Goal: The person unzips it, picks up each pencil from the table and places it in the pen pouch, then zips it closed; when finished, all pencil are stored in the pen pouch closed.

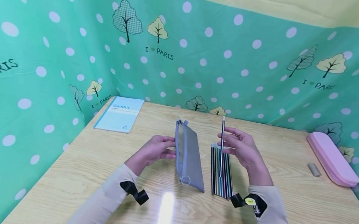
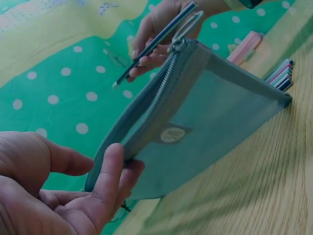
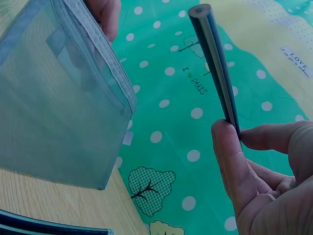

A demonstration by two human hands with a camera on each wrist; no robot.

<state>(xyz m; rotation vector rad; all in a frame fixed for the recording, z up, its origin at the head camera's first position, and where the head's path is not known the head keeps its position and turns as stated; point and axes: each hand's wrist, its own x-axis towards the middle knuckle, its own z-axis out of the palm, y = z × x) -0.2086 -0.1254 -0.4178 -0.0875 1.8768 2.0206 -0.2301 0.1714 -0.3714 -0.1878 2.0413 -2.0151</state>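
The notebook [image 1: 119, 115] lies well apart, at ten o'clock from the pouch [image 1: 194, 159]. At nine o'clock, my left hand [image 1: 155, 150] holds the pouch by its rim, thumb and fingers pinching there; the zip is undone and the mouth faces this hand. At about four o'clock lies a row of pencils [image 1: 222, 185]. Above them, my right hand [image 1: 243, 149] pinches one pencil [image 1: 221, 155] between thumb and fingertips, its white end pointing near twelve o'clock. Farther, toward three o'clock, are the eraser [image 1: 314, 169] and the pink case [image 1: 332, 159].

From my distant place, I judge that the pencil must first rise over the pouch's right wall, because the mouth is at the other side. I would lay it along the zip, spread the rim a little wider, and mind the zip pull [image 2: 180, 41], which could catch it.
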